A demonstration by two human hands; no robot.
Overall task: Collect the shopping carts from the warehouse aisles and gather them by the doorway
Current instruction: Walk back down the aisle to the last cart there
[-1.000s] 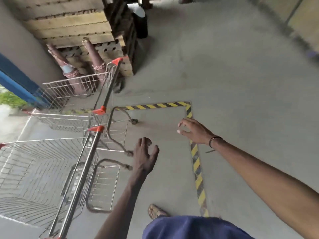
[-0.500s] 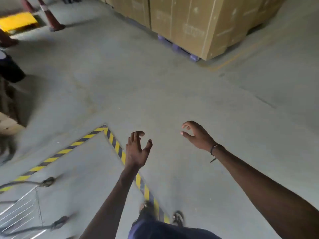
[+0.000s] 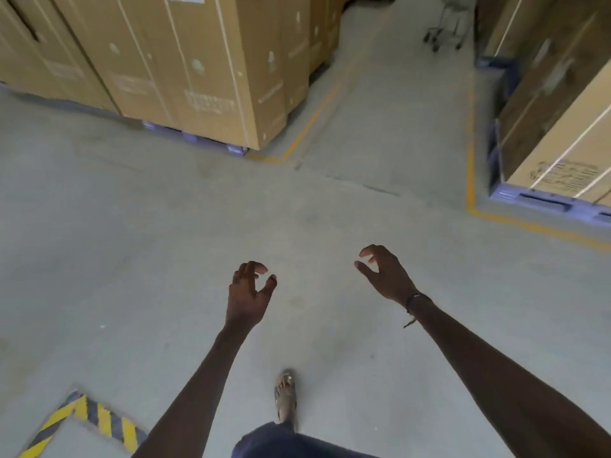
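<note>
Heading down the aisle for another cart, hands free

Big cardboard boxes (image 3: pixel 185 61) on pallets sit along the far left of the concrete floor (image 3: pixel 132 242), more boxes (image 3: pixel 558 127) at the right edge, leaving an aisle between; what looks like a shopping cart (image 3: pixel 446 24) is at the far end, blurry though; left hand (image 3: pixel 248 299) and right hand (image 3: pixel 385 276) hang out front, fingers loosely curled, holding nothing, probably ready for a handle.

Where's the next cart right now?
Head view, top right: a shopping cart stands far down the aisle, between the cardboard stacks on the left and the boxes on the right. Both hands are empty.
</note>
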